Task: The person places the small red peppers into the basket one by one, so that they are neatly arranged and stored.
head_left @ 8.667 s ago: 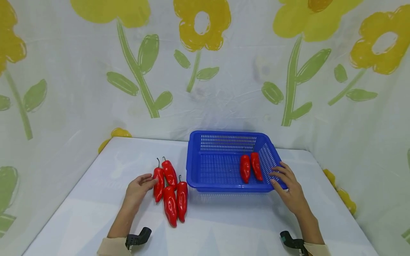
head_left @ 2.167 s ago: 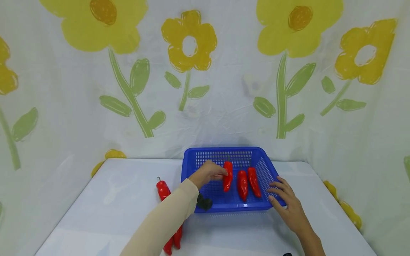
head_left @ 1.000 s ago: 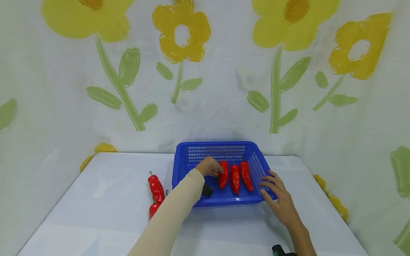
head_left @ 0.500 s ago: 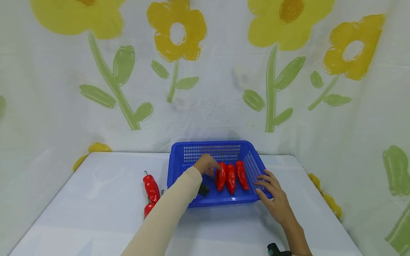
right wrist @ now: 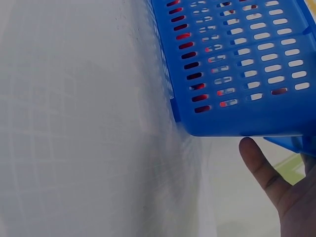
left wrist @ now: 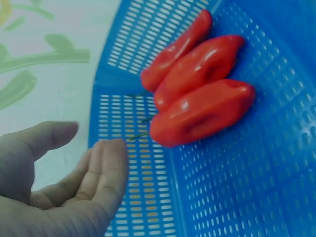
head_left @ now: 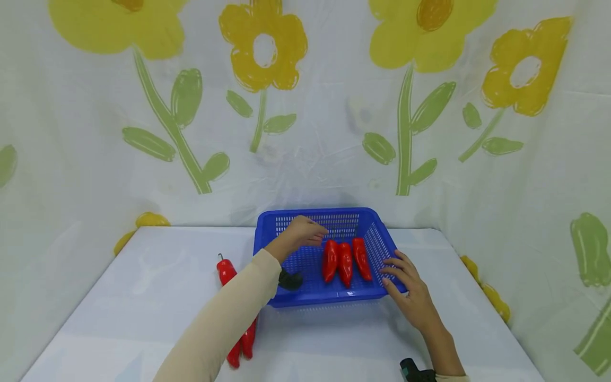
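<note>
Three red chili peppers (head_left: 345,263) lie side by side in the blue plastic basket (head_left: 315,301), toward its right side. My left hand (head_left: 302,233) hovers above the basket, left of the peppers, holding nothing. In the left wrist view, that left hand (left wrist: 74,182) shows a gap between thumb and fingers, close to the stem of the nearest pepper (left wrist: 202,113). With fingers spread, my right hand (head_left: 410,297) rests at the basket's front right corner. The right wrist view shows its thumb (right wrist: 264,170) straight, the tip at the basket's edge.
More red chili peppers (head_left: 248,339) lie on the white table (head_left: 119,318), left of the basket, partly hidden by my left sleeve (head_left: 219,318). A flower-printed cloth (head_left: 324,170) hangs behind the table.
My left hand brought a chili pepper from the table pile into the basket, set it beside the other two, let go and moved up and left. My right hand stayed at the basket corner.
</note>
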Tool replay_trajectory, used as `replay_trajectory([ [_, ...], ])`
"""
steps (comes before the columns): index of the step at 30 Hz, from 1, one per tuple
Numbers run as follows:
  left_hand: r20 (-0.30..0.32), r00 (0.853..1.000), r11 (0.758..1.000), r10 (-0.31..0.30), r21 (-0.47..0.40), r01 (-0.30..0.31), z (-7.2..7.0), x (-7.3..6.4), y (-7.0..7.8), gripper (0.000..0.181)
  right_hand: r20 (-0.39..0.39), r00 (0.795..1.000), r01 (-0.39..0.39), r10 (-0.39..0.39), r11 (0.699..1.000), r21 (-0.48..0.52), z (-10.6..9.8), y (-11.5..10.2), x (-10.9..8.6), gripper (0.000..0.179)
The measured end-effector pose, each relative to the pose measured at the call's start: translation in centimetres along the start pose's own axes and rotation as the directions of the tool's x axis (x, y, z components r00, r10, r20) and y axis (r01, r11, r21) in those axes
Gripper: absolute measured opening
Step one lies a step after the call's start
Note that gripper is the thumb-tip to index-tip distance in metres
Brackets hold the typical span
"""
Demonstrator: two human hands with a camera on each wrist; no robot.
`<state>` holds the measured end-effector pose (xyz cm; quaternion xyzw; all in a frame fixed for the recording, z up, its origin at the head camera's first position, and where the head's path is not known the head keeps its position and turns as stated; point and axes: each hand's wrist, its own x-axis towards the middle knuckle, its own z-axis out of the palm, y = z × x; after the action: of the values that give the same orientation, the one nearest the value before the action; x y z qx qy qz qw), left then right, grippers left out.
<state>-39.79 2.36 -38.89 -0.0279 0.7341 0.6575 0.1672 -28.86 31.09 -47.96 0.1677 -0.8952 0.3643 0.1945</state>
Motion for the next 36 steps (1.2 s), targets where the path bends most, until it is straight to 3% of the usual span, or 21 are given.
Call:
replay_trajectory([
  [4, 0.001, 0.996, 0.995, 0.084, -0.059, -0.084, -1.5, -1.3, -0.4, 0.031, 0.004, 1.000, 0.006, -0.006, 1.000, 0.007, 0.1, 0.1, 0.0, 0.020],
  [8, -0.011, 0.992, 0.989, 0.124, -0.074, -0.124, -2.9, -2.1, -1.2, 0.029, 0.004, 1.000, 0.006, -0.006, 1.000, 0.005, 0.1, 0.2, 0.0, 0.020],
  [16, -0.037, 0.989, 0.983, 0.146, -0.111, -0.149, -4.5, -3.6, -3.0, 0.025, 0.007, 1.000, -0.018, 0.018, 1.000, -0.009, 0.5, 0.3, -0.3, 0.020],
  [23, -0.016, 0.977, 0.950, 0.212, -0.232, -0.210, -6.2, -5.2, -3.7, 0.030, 0.009, 1.000, -0.020, 0.020, 1.000, -0.006, 0.6, 0.2, -0.4, 0.021],
  [28, -0.016, 0.966, 0.933, 0.257, -0.258, -0.252, -7.4, -6.2, -3.9, 0.035, -0.015, 1.000, -0.004, 0.004, 1.000, -0.021, 0.1, 0.0, -0.1, 0.020],
  [36, -0.081, 0.960, 0.918, 0.269, -0.279, -0.281, -9.9, -8.0, -5.6, 0.037, -0.016, 1.000, -0.001, 0.000, 1.000, -0.017, 0.2, -0.1, 0.0, 0.020],
])
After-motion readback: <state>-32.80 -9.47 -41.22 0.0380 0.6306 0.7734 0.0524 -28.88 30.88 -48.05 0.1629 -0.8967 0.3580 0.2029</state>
